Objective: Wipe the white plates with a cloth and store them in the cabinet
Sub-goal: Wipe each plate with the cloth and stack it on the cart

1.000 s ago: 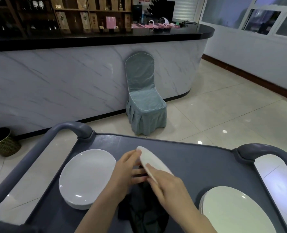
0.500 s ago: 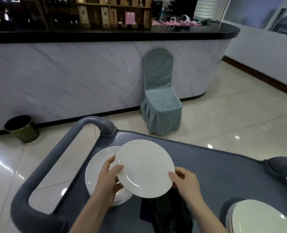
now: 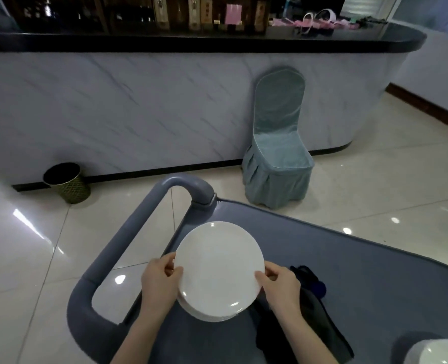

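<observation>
A round white plate (image 3: 219, 266) lies flat on top of a stack of white plates (image 3: 207, 315) at the left end of the grey cart (image 3: 362, 279). My left hand (image 3: 160, 283) pinches the plate's left rim and my right hand (image 3: 279, 287) pinches its right rim. A dark cloth (image 3: 312, 311) lies crumpled on the cart top just right of the stack, partly under my right forearm. A second pile of white plates (image 3: 435, 354) shows at the bottom right corner, cut off by the frame.
The cart's curved grey handle (image 3: 128, 237) loops around its left end. Beyond the cart stand a teal covered chair (image 3: 279, 143), a dark wastebasket (image 3: 66, 182) and a long marble-fronted counter (image 3: 139, 109). Glossy floor tiles surround the cart.
The plate was tilted on edge between my hands, then turned flat and carried left over the left stack, where it now lies. The cloth stays on the cart.
</observation>
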`<action>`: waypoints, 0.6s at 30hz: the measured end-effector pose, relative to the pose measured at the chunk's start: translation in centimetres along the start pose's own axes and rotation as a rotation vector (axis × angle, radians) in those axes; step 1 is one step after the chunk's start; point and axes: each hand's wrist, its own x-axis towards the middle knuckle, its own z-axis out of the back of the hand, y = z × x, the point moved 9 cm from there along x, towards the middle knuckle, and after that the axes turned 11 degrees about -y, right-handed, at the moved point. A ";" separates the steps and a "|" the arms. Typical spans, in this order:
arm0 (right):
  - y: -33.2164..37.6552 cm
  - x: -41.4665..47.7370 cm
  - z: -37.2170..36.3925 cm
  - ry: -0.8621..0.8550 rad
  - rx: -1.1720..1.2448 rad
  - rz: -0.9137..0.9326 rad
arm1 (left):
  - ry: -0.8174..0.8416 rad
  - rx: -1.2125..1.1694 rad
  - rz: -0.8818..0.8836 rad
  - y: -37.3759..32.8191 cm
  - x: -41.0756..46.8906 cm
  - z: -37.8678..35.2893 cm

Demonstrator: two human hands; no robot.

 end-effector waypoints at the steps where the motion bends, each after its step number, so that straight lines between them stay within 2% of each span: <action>1: 0.1 0.0 -0.5 0.005 -0.014 0.005 | -0.003 0.033 -0.028 0.0 0.1 0.0; 15: 0.8 0.7 -1.5 -0.058 -0.148 0.132 | -0.043 0.155 -0.054 1.2 0.2 -0.5; 18: 0.4 1.1 -1.5 -0.026 -0.137 0.138 | -0.038 0.187 -0.062 1.3 -0.1 -0.7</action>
